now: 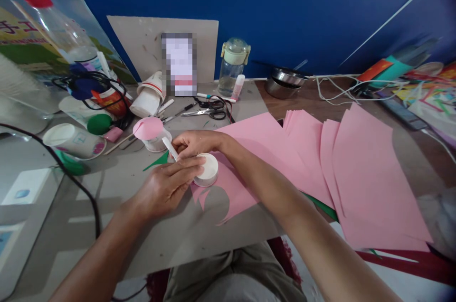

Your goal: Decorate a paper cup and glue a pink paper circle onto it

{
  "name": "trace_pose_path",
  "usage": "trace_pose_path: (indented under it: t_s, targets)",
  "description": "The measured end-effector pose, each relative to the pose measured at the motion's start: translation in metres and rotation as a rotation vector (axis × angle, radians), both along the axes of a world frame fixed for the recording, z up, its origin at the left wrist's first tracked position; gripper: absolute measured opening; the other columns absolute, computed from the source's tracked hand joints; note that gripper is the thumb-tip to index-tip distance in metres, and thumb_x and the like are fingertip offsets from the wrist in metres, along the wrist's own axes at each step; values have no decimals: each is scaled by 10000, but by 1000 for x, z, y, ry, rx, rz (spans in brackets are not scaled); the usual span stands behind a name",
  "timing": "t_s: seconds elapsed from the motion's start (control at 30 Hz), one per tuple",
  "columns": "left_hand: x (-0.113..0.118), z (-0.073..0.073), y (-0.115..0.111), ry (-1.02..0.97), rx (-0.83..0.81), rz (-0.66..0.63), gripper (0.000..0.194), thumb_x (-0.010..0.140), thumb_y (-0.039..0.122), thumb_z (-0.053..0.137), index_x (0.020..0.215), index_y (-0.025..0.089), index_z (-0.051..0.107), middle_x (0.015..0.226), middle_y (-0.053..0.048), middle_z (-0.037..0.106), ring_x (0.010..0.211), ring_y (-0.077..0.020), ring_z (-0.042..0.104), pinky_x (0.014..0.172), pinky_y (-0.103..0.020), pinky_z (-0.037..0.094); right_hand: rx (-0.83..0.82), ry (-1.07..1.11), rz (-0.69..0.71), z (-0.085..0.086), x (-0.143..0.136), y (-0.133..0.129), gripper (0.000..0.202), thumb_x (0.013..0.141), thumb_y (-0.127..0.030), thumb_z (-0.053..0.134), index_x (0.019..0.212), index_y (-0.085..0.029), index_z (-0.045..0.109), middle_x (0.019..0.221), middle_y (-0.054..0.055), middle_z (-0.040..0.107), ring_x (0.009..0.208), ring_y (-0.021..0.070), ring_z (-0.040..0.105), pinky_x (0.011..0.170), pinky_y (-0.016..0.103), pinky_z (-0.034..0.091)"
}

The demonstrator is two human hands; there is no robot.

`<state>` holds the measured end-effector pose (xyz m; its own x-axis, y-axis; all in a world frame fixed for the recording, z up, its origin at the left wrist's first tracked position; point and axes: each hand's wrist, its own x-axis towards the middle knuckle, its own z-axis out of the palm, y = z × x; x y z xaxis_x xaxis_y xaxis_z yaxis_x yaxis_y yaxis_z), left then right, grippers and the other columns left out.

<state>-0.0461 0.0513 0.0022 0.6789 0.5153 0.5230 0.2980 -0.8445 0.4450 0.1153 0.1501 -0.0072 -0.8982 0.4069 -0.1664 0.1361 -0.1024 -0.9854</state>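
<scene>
White round cup point(207, 170), on pink paper point(244, 193); left hand point(169, 184), fingers together on its top, any pinch hidden; right hand point(197, 142) pinches white marker point(170, 148) beside it; scissors point(210, 112) lie beyond.

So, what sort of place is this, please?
Probably a craft workspace at a desk: there are pink paper sheets, scissors and a glue stick, with one sheet already cut in curves.
</scene>
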Motion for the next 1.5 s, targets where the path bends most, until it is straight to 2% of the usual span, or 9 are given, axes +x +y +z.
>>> trace_pose_path:
  t_s: [0.4, 0.57, 0.73, 0.9, 1.0, 1.13, 1.27, 1.4, 1.5]
  targets:
    - [-2, -2, 0, 26, -2, 8, 417, 869, 33, 500, 1232, 220, 587, 1253, -106, 686, 1128, -216, 661, 913, -331, 561, 156, -32, -143, 2, 11, 7, 112, 742, -66, 632, 729, -146, 557, 653, -51, 587, 632, 91, 530, 584, 196, 419]
    - [0, 0, 0, 8, -17, 6, 423, 869, 30, 495, 1237, 214, 596, 1248, -107, 689, 1115, -205, 667, 867, -294, 571, 205, -19, -277, 3, 20, 9, 138, 732, -34, 625, 740, -149, 548, 681, -55, 579, 652, 87, 530, 627, 203, 431]
    - [1, 1, 0, -3, -37, 1, 435, 870, 27, 495, 1249, 211, 601, 1253, -121, 684, 1116, -214, 666, 873, -294, 564, 286, -62, -359, 4, 31, 10, 124, 727, -47, 626, 733, -148, 555, 671, -37, 596, 630, 100, 543, 594, 214, 432]
    - [0, 0, 0, 0, -42, -6, 461, 866, 16, 492, 1268, 222, 586, 1271, -118, 673, 1133, -218, 656, 883, -305, 561, 274, -41, -473, 8, 48, 5, 133, 709, -53, 618, 749, -163, 555, 693, -27, 610, 677, 122, 588, 628, 231, 468]
    - [0, 1, 0, 11, -32, -12, 466, 864, 10, 494, 1274, 215, 578, 1282, -124, 664, 1148, -220, 647, 900, -318, 555, 311, -62, -540, 14, 64, -4, 125, 696, -75, 628, 756, -164, 564, 714, -23, 610, 700, 130, 590, 649, 242, 469]
    - [-1, 1, 0, 21, -38, -12, 459, 869, 16, 496, 1273, 221, 574, 1294, -121, 657, 1159, -221, 639, 910, -329, 551, 388, -102, -653, 30, 88, -27, 95, 706, -150, 652, 766, -163, 581, 717, -25, 597, 689, 128, 560, 640, 246, 439]
    - [-2, -2, 1, 1, -17, -7, 460, 868, 25, 499, 1273, 230, 576, 1292, -113, 660, 1147, -221, 646, 901, -327, 553, 394, -34, -858, 47, 107, -59, 120, 744, -242, 671, 798, -172, 589, 653, -52, 519, 590, 93, 456, 556, 226, 361]
    - [-3, -5, 2, -27, 70, 14, 440, 854, 40, 528, 1250, 224, 589, 1272, -118, 672, 1116, -230, 662, 893, -342, 556, 250, 200, -1071, 43, 116, -81, 104, 799, -257, 609, 859, -182, 569, 534, -94, 423, 444, 66, 358, 448, 217, 279]
    - [-3, -3, 0, -35, 173, 46, 378, 825, 64, 589, 1174, 207, 617, 1201, -119, 704, 1038, -237, 693, 849, -347, 571, 198, 289, -1167, 31, 115, -86, 98, 820, -241, 579, 900, -186, 569, 520, -94, 460, 407, 64, 375, 432, 213, 293]
